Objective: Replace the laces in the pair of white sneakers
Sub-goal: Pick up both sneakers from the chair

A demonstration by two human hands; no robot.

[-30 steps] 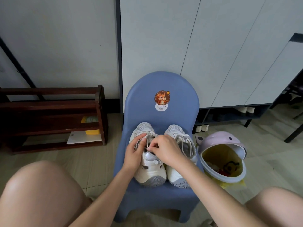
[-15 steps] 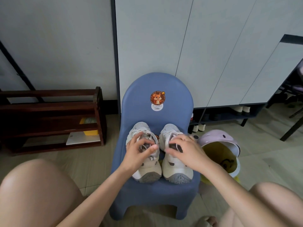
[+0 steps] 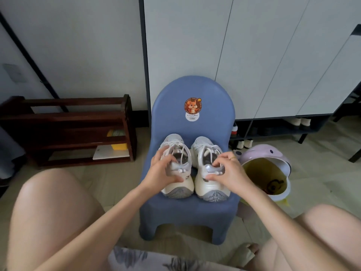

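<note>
Pair of white sneakers, side by side on the seat of a small blue chair (image 3: 192, 90), heels toward the person, toes toward the backrest. Left sneaker (image 3: 176, 167) and right sneaker (image 3: 210, 173) nearly touching along their inner sides. White laces (image 3: 209, 148) threaded in both, loose across the tongues.

Left hand (image 3: 162, 171) wraps the outer side and collar of the left sneaker, fingers curled over the rim, thumb low on the heel. Right hand (image 3: 227, 171) does likewise on the right sneaker, fingers hooked over the collar, thumb at the heel counter. Hands apart, one shoe each.

Handling, as I judge it: light shoes with soft mesh uppers that give under the fingers, firmer at the heel cup and sole. The heel or collar looks the best place to steady one. Laces limp and thin; take them by a pinch near the stiff tips and draw out eyelet by eyelet. The seat looks smooth, so a shoe could slide if tugged one-handed.

Round about: purple tub (image 3: 267, 169) on the floor just right of the chair; dark wooden rack (image 3: 66, 132) to the left; pale cabinet doors behind.
</note>
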